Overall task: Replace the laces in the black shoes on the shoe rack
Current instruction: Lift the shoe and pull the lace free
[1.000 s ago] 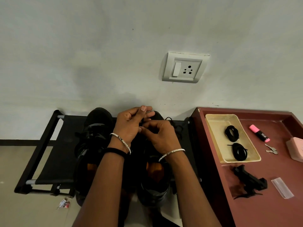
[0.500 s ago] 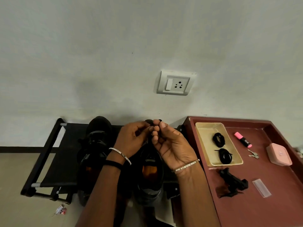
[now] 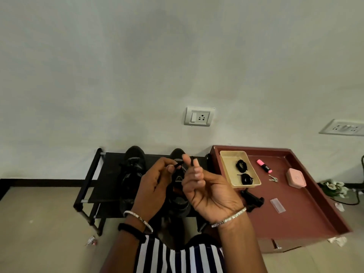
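The left hand [image 3: 155, 186] pinches a lace [image 3: 178, 165] above the black shoes [image 3: 134, 170] on the shoe rack [image 3: 106, 178]; whether the right hand [image 3: 202, 186] grips it, I cannot tell. Both coiled laces [image 3: 242, 166] lie in the tray [image 3: 228, 170], so relacing seems barely begun.

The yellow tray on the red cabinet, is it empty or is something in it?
Not empty. The tray holds a far lace coil and a near lace coil, both black.
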